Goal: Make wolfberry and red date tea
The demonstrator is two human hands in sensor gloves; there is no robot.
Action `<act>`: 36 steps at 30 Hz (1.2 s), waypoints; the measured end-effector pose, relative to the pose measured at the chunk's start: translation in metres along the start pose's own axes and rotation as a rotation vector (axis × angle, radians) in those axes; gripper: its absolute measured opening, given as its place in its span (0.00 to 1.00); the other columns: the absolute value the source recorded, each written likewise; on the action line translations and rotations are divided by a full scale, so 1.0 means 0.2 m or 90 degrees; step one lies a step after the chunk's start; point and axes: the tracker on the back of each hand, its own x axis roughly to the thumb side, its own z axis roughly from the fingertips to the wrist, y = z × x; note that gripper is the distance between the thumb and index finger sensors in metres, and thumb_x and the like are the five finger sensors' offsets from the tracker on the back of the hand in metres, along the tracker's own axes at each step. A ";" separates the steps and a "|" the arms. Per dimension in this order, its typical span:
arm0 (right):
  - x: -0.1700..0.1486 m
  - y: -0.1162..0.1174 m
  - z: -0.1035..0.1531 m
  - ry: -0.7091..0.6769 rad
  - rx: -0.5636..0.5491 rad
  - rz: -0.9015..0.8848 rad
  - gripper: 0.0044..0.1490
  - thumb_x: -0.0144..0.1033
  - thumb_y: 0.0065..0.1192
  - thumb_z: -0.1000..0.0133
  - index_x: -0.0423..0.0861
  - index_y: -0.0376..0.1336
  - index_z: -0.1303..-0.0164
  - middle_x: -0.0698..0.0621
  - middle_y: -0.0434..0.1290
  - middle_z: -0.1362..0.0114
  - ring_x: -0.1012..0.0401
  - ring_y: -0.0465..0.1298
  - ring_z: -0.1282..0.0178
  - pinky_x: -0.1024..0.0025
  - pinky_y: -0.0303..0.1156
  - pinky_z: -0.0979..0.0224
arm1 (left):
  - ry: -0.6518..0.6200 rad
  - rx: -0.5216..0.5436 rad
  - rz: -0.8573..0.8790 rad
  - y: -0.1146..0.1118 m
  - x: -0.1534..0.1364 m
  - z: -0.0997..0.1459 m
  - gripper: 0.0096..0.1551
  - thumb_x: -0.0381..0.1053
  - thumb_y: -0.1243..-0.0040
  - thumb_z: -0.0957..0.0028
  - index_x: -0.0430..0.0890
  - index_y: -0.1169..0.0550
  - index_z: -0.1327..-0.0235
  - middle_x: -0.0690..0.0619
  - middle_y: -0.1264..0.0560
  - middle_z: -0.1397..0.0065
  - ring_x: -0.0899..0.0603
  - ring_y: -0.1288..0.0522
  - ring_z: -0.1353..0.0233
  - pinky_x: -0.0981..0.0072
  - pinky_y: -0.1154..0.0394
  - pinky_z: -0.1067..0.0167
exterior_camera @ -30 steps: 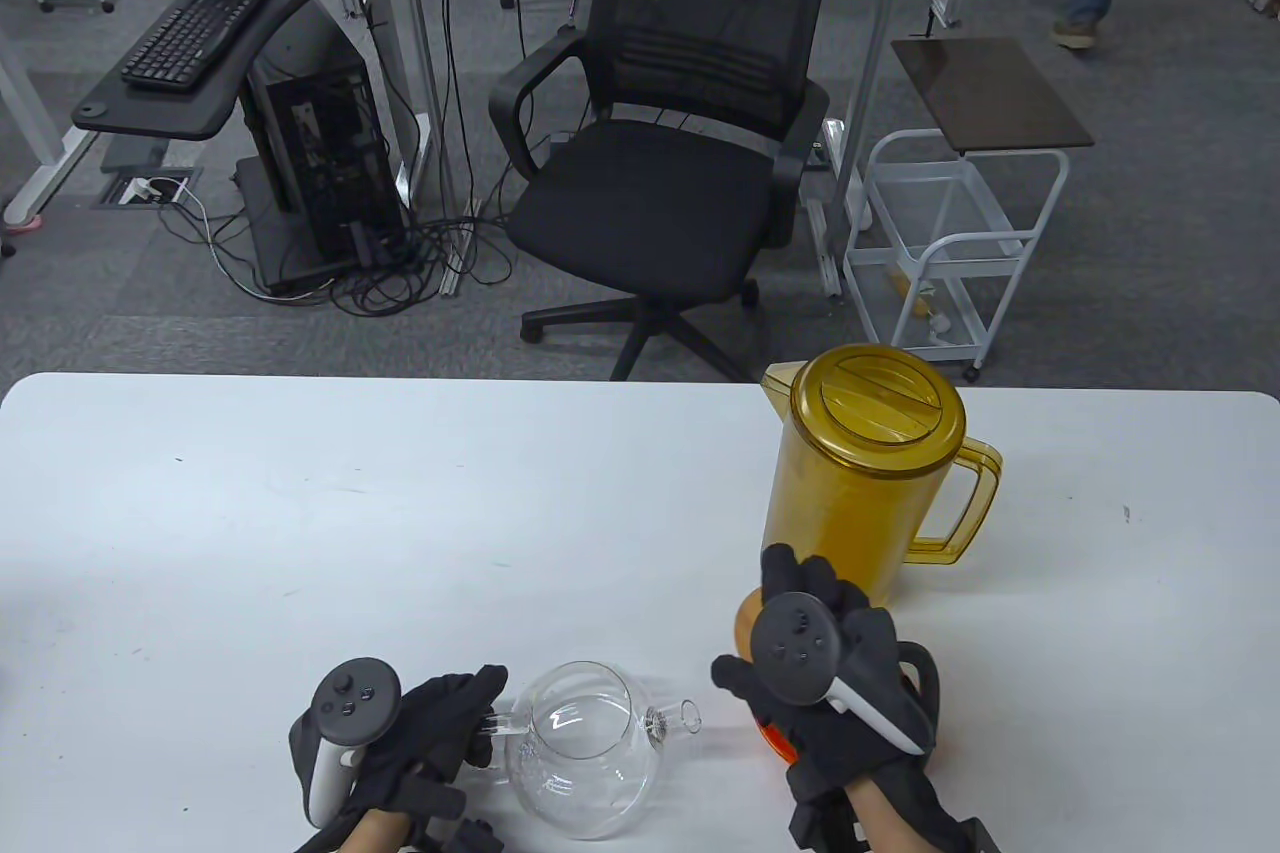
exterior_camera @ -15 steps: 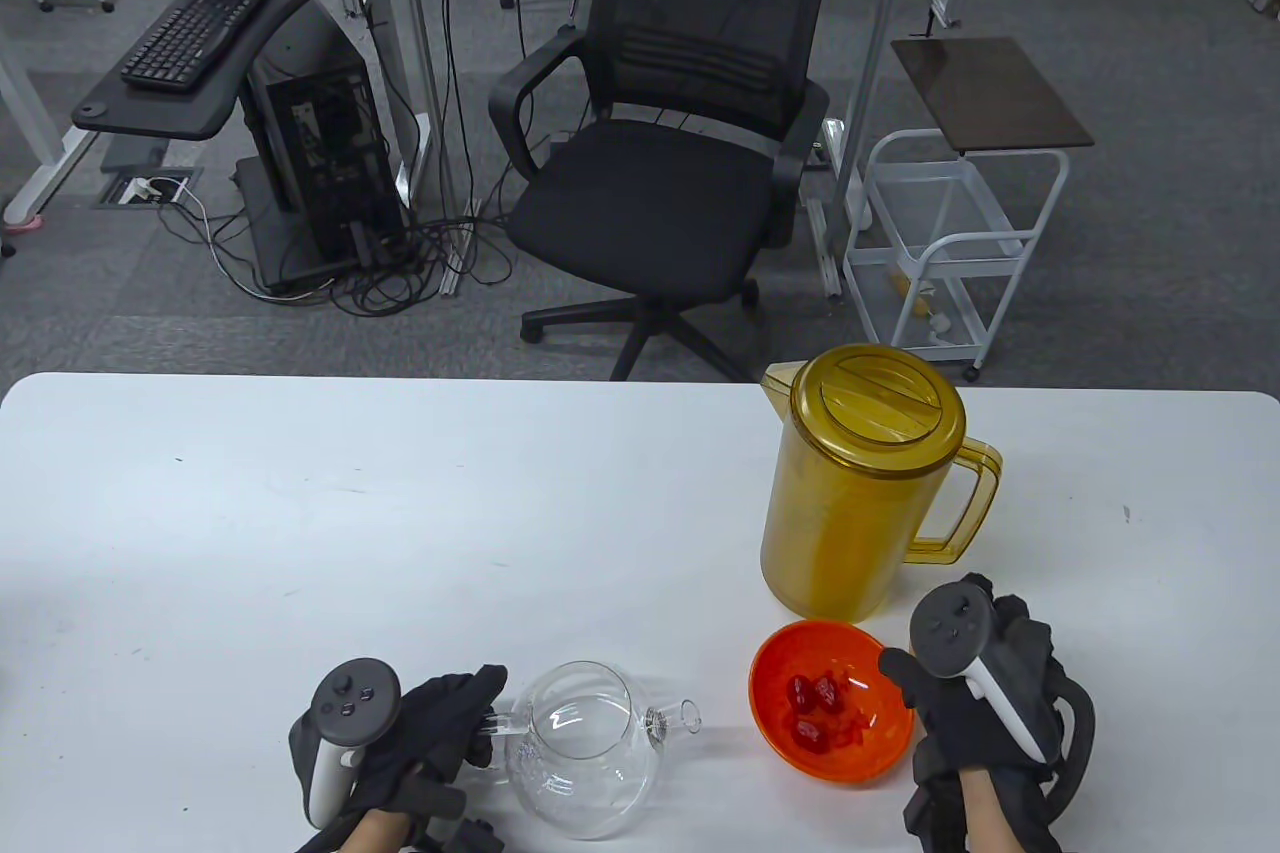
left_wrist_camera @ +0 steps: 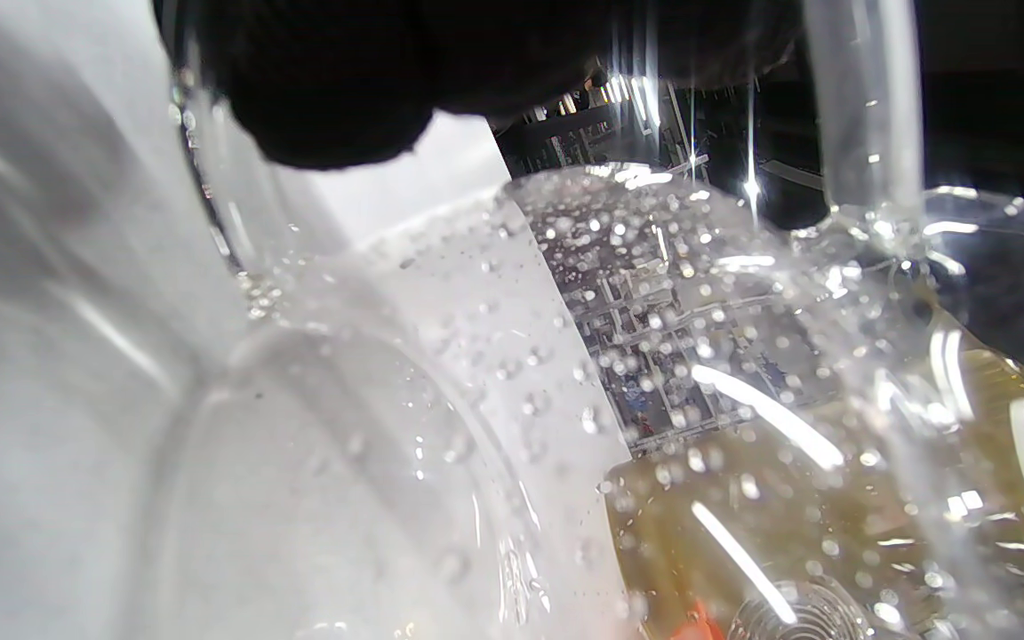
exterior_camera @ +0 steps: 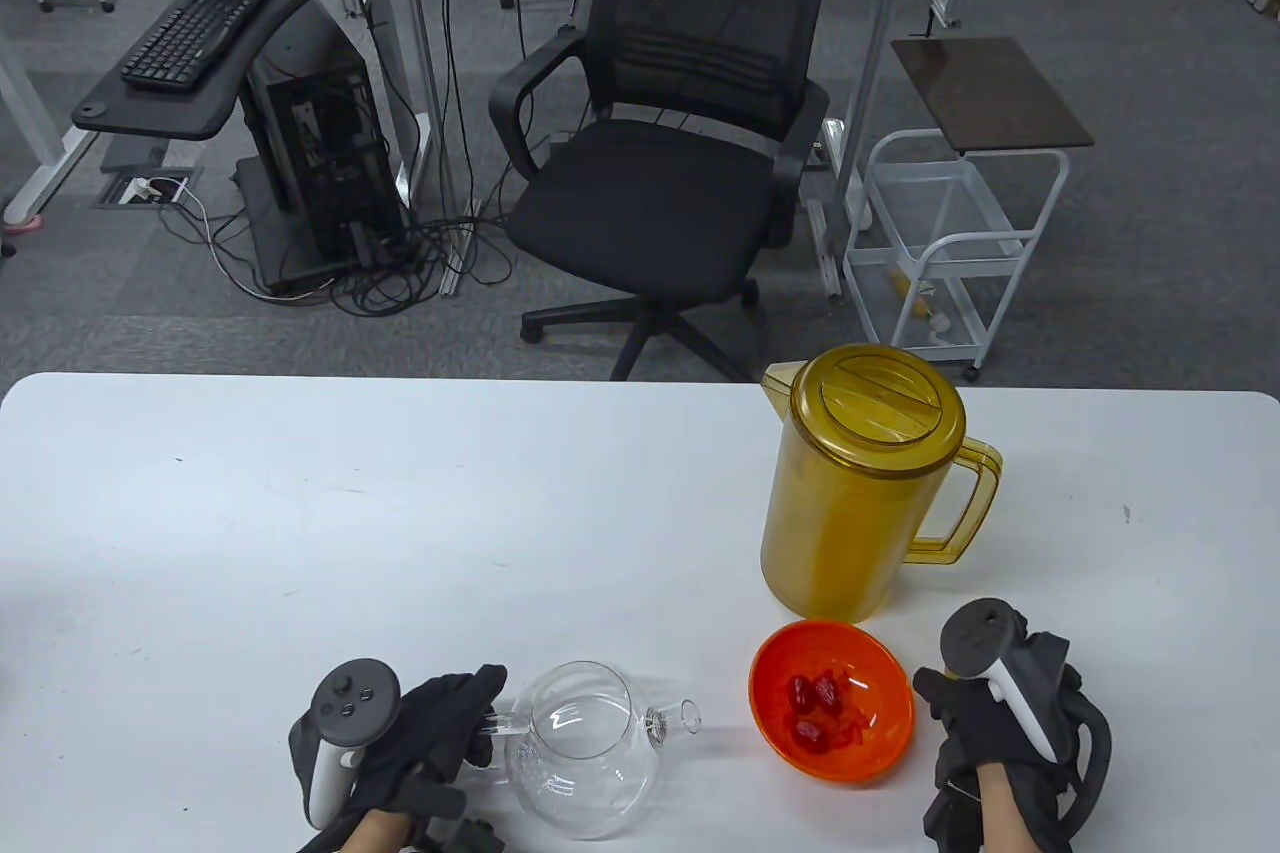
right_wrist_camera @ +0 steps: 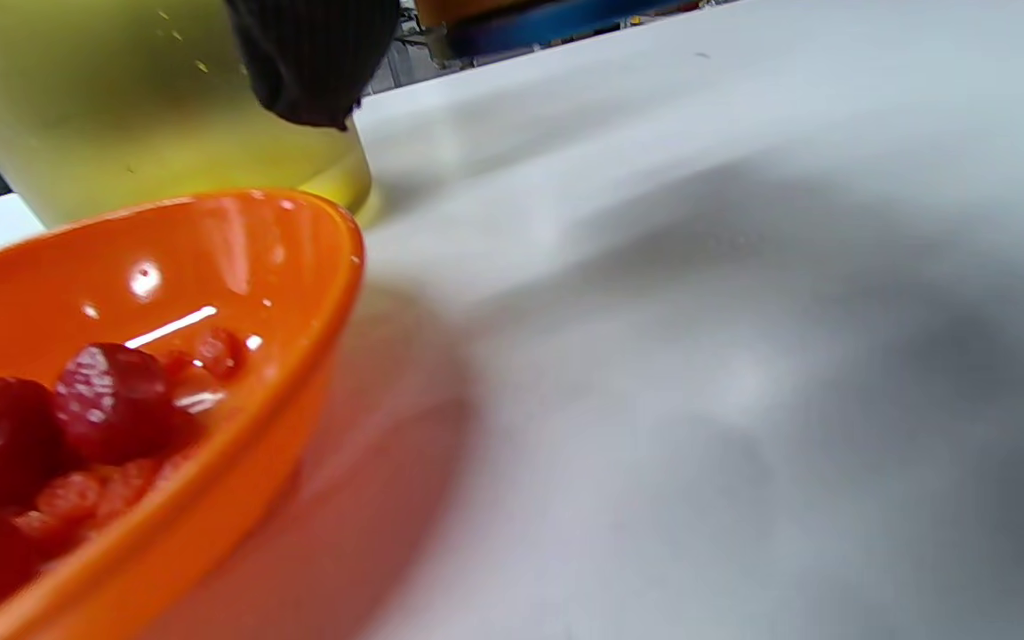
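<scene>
room: behind the white table [exterior_camera: 400, 513] a black office chair [exterior_camera: 670, 143] is standing on grey carpet, with a keyboard [exterior_camera: 197, 26] on a desk to the left and a small white cart [exterior_camera: 950, 243] to the right.
glass teapot [exterior_camera: 585, 748]: it is sitting near the table's front edge, a bit left of the middle, with its spout pointing right. in the left wrist view, water drops are sticking to the glass [left_wrist_camera: 565, 356].
left hand [exterior_camera: 420, 743]: its fingers are wrapping around the teapot's handle on the left side.
orange bowl [exterior_camera: 880, 683]: it is sitting just right of the teapot, near the front edge, holding red dates [exterior_camera: 812, 708] [right_wrist_camera: 50, 418] and small orange berries.
yellow pitcher [exterior_camera: 860, 483]: it is standing upright with its lid on, just behind the bowl.
right hand [exterior_camera: 1010, 723]: it is sitting just right of the bowl, not touching it. i cannot tell if its fingers are apart or together.
</scene>
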 end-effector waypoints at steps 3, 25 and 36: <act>-0.03 0.04 -0.03 0.013 0.020 0.001 0.62 0.49 0.62 0.41 0.30 0.33 0.16 0.21 0.38 0.20 0.24 0.46 0.24 0.27 0.45 0.25 | 0.000 -0.001 0.000 0.00 0.00 0.00 0.19 0.62 0.46 0.41 0.50 0.18 0.87 0.57 0.19 0.76 0.47 0.17 0.63 0.50 0.25 0.42; -0.09 0.25 -0.13 0.019 0.112 0.028 0.64 0.52 0.61 0.43 0.30 0.31 0.18 0.21 0.38 0.21 0.26 0.46 0.24 0.30 0.46 0.25 | -0.001 0.002 -0.001 0.00 0.00 0.00 0.19 0.62 0.46 0.41 0.50 0.18 0.86 0.57 0.19 0.75 0.46 0.17 0.62 0.50 0.25 0.41; -0.10 0.28 -0.15 0.023 0.133 0.013 0.65 0.53 0.59 0.42 0.31 0.28 0.19 0.22 0.35 0.21 0.26 0.45 0.24 0.31 0.46 0.24 | -0.001 0.004 -0.002 0.00 0.00 0.00 0.19 0.62 0.46 0.41 0.50 0.18 0.85 0.57 0.19 0.74 0.46 0.17 0.61 0.50 0.25 0.41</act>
